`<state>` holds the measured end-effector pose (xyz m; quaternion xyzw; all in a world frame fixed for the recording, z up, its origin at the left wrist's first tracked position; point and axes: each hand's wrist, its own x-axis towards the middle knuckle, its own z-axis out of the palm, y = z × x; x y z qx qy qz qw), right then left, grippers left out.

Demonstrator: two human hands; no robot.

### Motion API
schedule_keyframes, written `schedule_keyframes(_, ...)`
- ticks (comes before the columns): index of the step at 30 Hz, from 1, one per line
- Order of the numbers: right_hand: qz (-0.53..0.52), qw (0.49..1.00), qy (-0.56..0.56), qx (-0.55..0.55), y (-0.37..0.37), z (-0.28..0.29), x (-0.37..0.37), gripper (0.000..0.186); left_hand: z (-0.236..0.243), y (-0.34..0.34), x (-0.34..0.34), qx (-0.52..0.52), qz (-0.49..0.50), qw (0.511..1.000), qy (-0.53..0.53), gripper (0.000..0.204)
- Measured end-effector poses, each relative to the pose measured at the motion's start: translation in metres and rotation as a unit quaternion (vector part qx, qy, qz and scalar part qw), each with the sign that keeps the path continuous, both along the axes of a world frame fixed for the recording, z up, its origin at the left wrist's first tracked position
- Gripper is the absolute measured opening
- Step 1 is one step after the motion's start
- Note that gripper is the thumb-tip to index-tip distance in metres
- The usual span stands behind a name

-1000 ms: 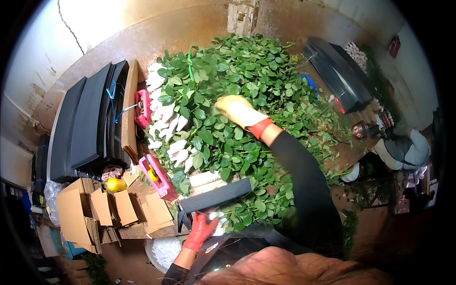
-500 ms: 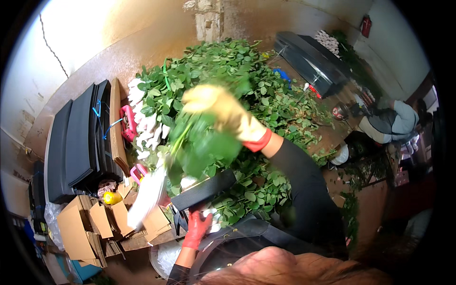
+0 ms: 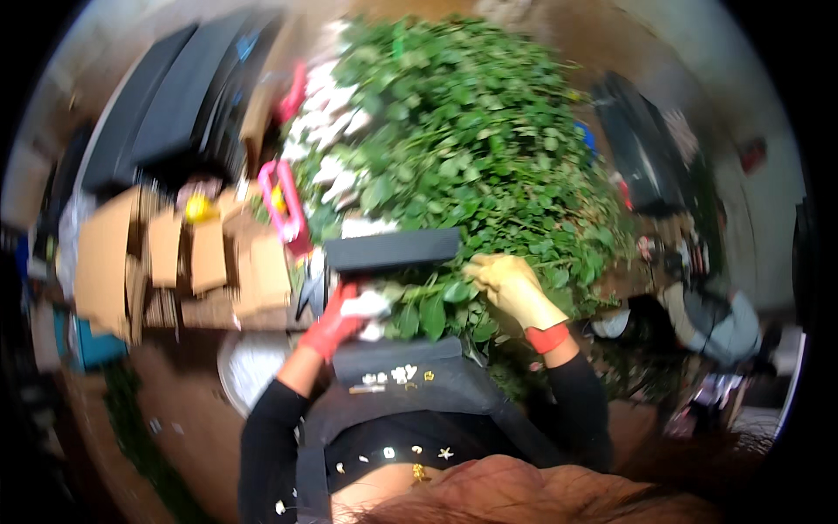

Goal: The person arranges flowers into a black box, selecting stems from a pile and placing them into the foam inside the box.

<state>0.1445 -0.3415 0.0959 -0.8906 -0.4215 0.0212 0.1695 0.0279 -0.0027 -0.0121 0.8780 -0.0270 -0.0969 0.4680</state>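
Leafy stem (image 3: pixel 432 316) w/ white-wrapped head (image 3: pixel 367 306), near side of black block (image 3: pixel 393 251); step appears to be positioning.
L hand (image 3: pixel 332 325) at head, R hand (image 3: pixel 511 286) at stem's right; R fingers bunched, L part. hidden, grip can't tell. Next move prob. calls for even support. Apron (image 3: pixel 454 390) marks illegible.

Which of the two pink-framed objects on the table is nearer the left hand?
The front pink-framed object, beside the cardboard pieces; the other one sits farther back, by the upright brown board, away from the red-gloved left hand.
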Motion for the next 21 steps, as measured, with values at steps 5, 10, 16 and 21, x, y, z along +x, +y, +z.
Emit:
schedule_keyframes(5, 0.013, 0.999, 0.035, -0.016, -0.004, -0.086, 0.012, 0.038, -0.039, 0.006, -0.011, -0.045, 0.069, 0.997, 0.006, 0.067)
schedule_keyframes(10, 0.029, 0.987, -0.046, -0.153, 0.032, 0.017, -0.001, 0.038, -0.063, 0.010, -0.023, 0.041, 0.074, 0.996, 0.017, 0.064)
schedule_keyframes(16, 0.021, 0.984, 0.070, -0.162, 0.118, -0.004, -0.032, 0.033, 0.000, 0.004, -0.004, 0.020, 0.040, 0.996, 0.083, 0.066)
schedule_keyframes(21, -0.003, 0.988, 0.013, -0.155, 0.125, -0.044, -0.022, 0.024, -0.020, 0.008, -0.011, -0.008, 0.077, 0.996, 0.048, 0.066)
